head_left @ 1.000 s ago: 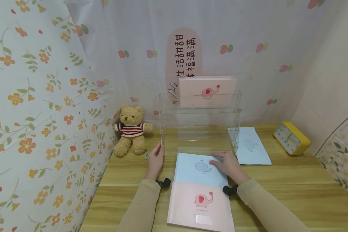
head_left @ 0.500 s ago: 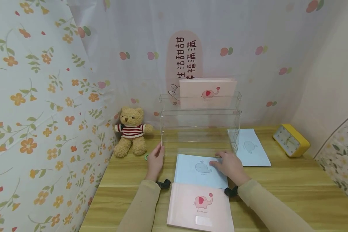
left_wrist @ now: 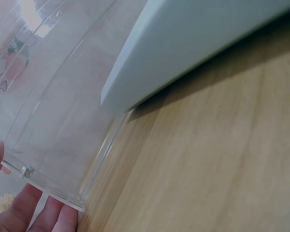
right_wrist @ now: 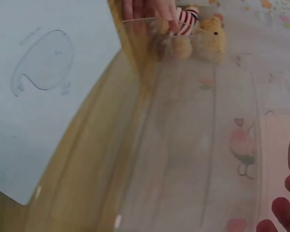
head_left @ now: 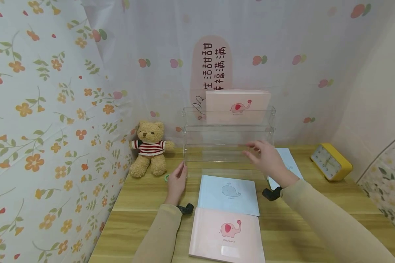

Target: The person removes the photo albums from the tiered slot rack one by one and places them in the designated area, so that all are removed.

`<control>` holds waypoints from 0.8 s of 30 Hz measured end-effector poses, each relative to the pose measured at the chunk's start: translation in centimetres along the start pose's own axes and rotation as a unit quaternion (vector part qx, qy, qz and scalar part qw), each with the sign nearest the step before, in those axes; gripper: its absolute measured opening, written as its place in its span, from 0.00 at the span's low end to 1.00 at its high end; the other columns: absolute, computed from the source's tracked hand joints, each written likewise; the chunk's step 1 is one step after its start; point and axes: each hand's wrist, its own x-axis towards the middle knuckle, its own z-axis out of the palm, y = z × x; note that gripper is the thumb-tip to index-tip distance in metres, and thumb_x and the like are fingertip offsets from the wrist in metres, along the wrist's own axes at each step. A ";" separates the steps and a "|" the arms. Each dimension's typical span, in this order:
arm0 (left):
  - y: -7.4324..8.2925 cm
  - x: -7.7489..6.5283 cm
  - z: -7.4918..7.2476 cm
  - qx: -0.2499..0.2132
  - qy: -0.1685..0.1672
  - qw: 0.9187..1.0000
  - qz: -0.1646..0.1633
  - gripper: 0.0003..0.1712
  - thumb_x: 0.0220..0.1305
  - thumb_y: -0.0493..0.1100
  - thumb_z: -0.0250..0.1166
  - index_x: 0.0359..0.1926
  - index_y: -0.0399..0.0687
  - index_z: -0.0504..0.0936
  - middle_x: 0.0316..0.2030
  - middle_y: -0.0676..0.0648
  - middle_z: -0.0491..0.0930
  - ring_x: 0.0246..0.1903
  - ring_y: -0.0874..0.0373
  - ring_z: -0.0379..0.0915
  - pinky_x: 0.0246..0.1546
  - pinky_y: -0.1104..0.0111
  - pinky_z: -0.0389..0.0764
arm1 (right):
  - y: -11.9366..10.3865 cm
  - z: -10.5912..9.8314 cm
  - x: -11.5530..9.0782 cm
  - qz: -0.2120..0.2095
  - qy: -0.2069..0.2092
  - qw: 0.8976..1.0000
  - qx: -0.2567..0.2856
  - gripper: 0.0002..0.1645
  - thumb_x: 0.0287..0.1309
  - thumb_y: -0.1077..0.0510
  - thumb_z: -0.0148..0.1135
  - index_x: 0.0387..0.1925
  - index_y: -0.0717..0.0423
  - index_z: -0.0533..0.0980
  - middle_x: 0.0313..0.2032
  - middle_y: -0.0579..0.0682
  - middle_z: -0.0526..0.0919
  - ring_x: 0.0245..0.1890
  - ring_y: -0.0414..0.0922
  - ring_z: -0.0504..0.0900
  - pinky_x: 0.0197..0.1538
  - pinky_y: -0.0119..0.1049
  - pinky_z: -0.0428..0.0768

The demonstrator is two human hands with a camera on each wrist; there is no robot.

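My left hand (head_left: 176, 184) grips the left side panel of a clear acrylic rack (head_left: 214, 160); the left wrist view shows the thumb on one side of the panel and fingers (left_wrist: 47, 215) on the other. My right hand (head_left: 266, 159) is raised before the rack's right half, fingers loosely bent with nothing between them. Below it, a light blue booklet with a whale drawing (head_left: 214, 195) lies flat in front of the rack. A pink elephant booklet (head_left: 208, 233) lies nearer, along its front edge. Another pink elephant booklet (head_left: 218, 104) stands in the rack's top tier.
To the rack's left sits a teddy bear (head_left: 148, 146) in a striped shirt, with a small green ring (head_left: 166, 178) beside it. Another light blue booklet (head_left: 289, 160) lies right of the rack, partly behind my right arm. A yellow alarm clock (head_left: 330, 161) stands farther right.
My right hand has left the blue whale booklet and risen forward to the rack's right half. The left hand stays on the side panel. The booklets remain in place.
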 end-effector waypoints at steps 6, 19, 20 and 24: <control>-0.2 0.0 0.1 -0.007 0.001 1.000 0.011 0.26 0.83 0.51 0.65 0.75 0.52 0.81 0.70 0.40 0.84 0.68 0.42 0.83 0.68 0.46 0.84 | -0.8 -3.2 3.5 -0.039 0.094 0.994 0.039 0.28 0.72 0.56 0.75 0.66 0.64 0.78 0.58 0.67 0.80 0.54 0.63 0.80 0.59 0.63 0.85; -0.2 -0.2 0.1 0.002 -0.005 1.000 0.005 0.26 0.84 0.52 0.64 0.76 0.52 0.81 0.69 0.39 0.84 0.67 0.43 0.84 0.66 0.49 0.86 | -0.1 -8.7 9.5 -0.016 0.153 0.988 0.029 0.42 0.73 0.49 0.72 0.79 0.60 0.68 0.79 0.65 0.67 0.80 0.66 0.64 0.84 0.67 0.64; -0.2 -0.1 0.1 0.001 -0.005 1.000 0.006 0.26 0.84 0.52 0.64 0.76 0.52 0.81 0.69 0.39 0.84 0.67 0.43 0.84 0.66 0.48 0.86 | -0.1 -8.9 10.1 -0.008 0.140 0.990 0.028 0.43 0.74 0.47 0.71 0.81 0.58 0.66 0.81 0.64 0.65 0.82 0.65 0.63 0.85 0.68 0.62; -0.1 0.1 0.1 0.002 0.000 1.000 0.005 0.26 0.84 0.53 0.64 0.76 0.53 0.81 0.69 0.41 0.85 0.67 0.43 0.84 0.67 0.48 0.85 | -0.6 -9.2 11.9 0.018 0.082 0.996 0.018 0.48 0.76 0.40 0.68 0.86 0.51 0.61 0.86 0.59 0.60 0.86 0.64 0.58 0.85 0.70 0.59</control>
